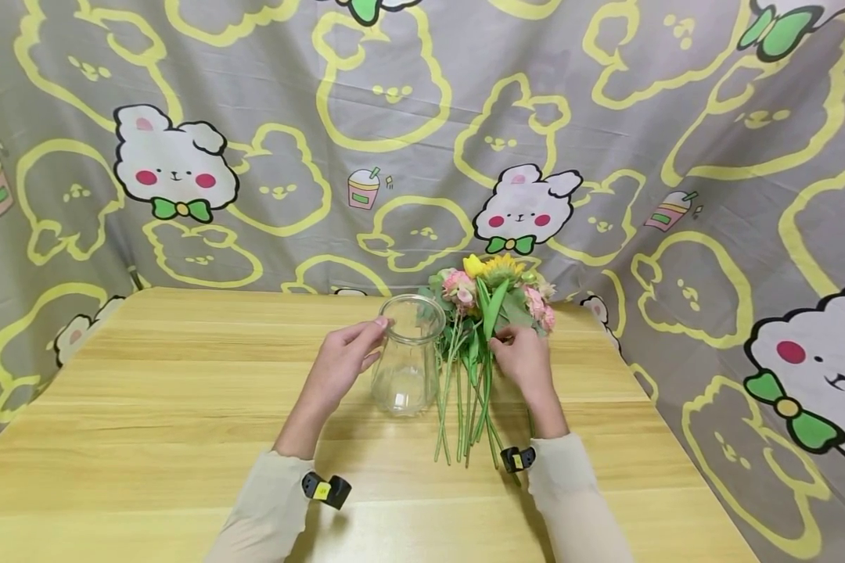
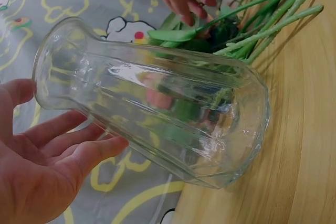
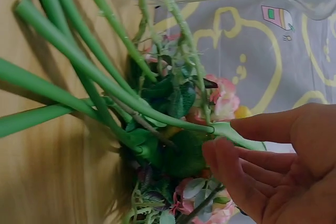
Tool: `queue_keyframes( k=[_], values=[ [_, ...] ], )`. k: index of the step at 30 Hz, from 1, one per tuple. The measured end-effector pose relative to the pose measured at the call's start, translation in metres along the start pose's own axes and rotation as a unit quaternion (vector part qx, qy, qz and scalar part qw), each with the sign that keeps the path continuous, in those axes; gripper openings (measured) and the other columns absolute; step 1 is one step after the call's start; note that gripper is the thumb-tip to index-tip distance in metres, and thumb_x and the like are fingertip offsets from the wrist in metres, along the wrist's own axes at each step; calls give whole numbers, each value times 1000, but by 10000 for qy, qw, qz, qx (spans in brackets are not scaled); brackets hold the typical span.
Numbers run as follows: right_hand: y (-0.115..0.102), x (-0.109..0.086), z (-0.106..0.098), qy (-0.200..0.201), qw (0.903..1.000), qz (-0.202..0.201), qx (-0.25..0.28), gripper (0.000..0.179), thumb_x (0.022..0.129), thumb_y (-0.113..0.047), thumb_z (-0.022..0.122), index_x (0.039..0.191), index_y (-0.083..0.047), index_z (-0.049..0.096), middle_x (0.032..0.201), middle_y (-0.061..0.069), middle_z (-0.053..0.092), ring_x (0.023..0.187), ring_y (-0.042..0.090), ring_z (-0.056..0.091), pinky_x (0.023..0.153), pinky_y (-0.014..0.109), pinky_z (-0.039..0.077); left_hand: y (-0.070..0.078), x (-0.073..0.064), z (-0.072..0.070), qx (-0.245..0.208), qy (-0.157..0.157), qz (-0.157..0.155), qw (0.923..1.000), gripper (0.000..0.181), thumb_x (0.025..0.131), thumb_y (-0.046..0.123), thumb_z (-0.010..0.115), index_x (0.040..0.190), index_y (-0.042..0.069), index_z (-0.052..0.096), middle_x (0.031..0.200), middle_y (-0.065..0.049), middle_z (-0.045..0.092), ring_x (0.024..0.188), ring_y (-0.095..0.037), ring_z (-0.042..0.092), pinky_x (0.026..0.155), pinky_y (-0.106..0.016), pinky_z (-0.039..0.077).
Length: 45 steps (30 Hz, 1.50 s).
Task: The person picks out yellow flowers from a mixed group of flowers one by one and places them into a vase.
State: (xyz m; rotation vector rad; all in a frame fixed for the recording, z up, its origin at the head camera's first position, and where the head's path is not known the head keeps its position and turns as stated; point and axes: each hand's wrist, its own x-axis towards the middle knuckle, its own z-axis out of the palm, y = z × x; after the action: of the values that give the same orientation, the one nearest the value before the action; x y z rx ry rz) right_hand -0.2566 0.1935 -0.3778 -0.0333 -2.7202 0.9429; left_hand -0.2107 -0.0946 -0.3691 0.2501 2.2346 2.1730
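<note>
A clear glass vase [image 1: 404, 375] stands upright on the table, with a flared rim and ribbed sides. My left hand [image 1: 348, 352] is at its left; the thumb touches the rim while the fingers [image 2: 97, 150] extend loosely along the neck. Right of the vase lies a bunch of artificial flowers [image 1: 503, 270], pink, yellow and sunflower-like, stems toward me. My right hand [image 1: 524, 356] is over the bunch, its thumb and forefinger apart on either side of a green stem with a leaf [image 3: 236, 136]. No firm pinch shows there.
The wooden table [image 1: 183, 407] carries the vase and flowers near its far edge. A grey curtain [image 1: 267, 94] with rabbit and cup prints hangs behind and at both sides. Several loose stems [image 1: 465, 422] spread in front of the bunch, close to the vase.
</note>
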Motion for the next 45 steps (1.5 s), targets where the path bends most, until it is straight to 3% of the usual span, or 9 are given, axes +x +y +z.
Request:
queue_keyframes(
  k=[5, 20, 36, 45],
  values=[
    [1, -1, 5, -44, 9998, 48, -173, 27, 94, -18, 72, 112, 1, 74, 98, 19, 76, 85, 31, 73, 78, 48, 61, 0, 0, 0, -3, -40, 12, 10000, 56, 101, 52, 57, 136, 8, 64, 147, -5, 57, 136, -23, 55, 106, -30, 52],
    [9, -3, 18, -44, 9992, -170, -373, 24, 88, -15, 78, 106, 2, 77, 102, 20, 77, 94, 40, 72, 85, 52, 61, -1, -1, 0, 5, -86, 10, 10000, 59, 100, 55, 57, 135, 8, 65, 148, -7, 55, 137, -26, 53, 106, -31, 53],
    [5, -2, 20, 83, 9995, -161, -246, 26, 88, -16, 79, 107, 3, 76, 92, 18, 77, 79, 33, 73, 76, 51, 62, -2, 0, -1, -94, -75, 49, 9999, 58, 101, 51, 58, 136, 6, 63, 148, -9, 55, 137, -28, 53, 106, -33, 53],
    [3, -3, 19, 203, 9995, -192, -120, 20, 86, -14, 81, 98, 1, 77, 84, 16, 76, 73, 30, 73, 74, 50, 61, -3, 2, -1, -109, -63, 33, 9999, 56, 102, 50, 58, 135, 6, 64, 148, -11, 55, 138, -29, 53, 107, -35, 53]
  ],
)
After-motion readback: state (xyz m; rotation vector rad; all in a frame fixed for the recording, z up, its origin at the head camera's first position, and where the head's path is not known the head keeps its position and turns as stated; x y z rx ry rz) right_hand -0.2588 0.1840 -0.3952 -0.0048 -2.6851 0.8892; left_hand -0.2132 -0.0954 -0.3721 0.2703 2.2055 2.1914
